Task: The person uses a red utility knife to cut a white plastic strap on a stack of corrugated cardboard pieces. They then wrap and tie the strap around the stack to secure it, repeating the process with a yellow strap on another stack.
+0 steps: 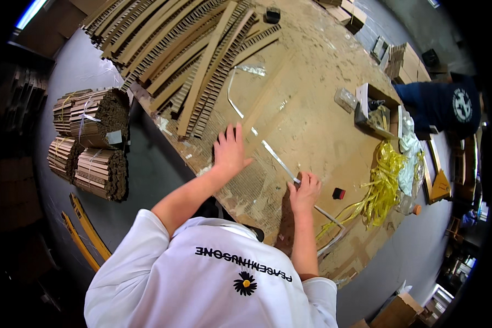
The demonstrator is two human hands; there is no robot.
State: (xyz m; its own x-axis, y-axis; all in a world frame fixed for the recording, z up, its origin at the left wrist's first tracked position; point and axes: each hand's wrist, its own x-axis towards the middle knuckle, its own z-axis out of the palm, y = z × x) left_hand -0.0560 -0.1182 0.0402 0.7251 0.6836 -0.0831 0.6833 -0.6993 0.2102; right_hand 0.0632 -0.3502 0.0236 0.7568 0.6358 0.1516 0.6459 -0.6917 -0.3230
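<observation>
My left hand (230,150) lies over the near left part of the worktable (295,115), its fingers spread and nothing in it. A long white strap (279,158) crosses the tabletop on a slant. My right hand (306,192) is closed on it, and the strap comes out again below the palm, bending near the table's right side. Another thin white strip (233,95) lies beyond my left hand, beside a crumpled silvery scrap (252,70). Right of my right hand sits a small red-and-black block (339,194).
Long slotted cardboard strips (164,49) pile up at the far left. Tied cardboard bundles (101,172) stand on the floor. Yellow strapping (385,183) and an open box (374,123) occupy the right side, near a person in dark clothing (443,104). Two yellow forks (87,229) lie lower left.
</observation>
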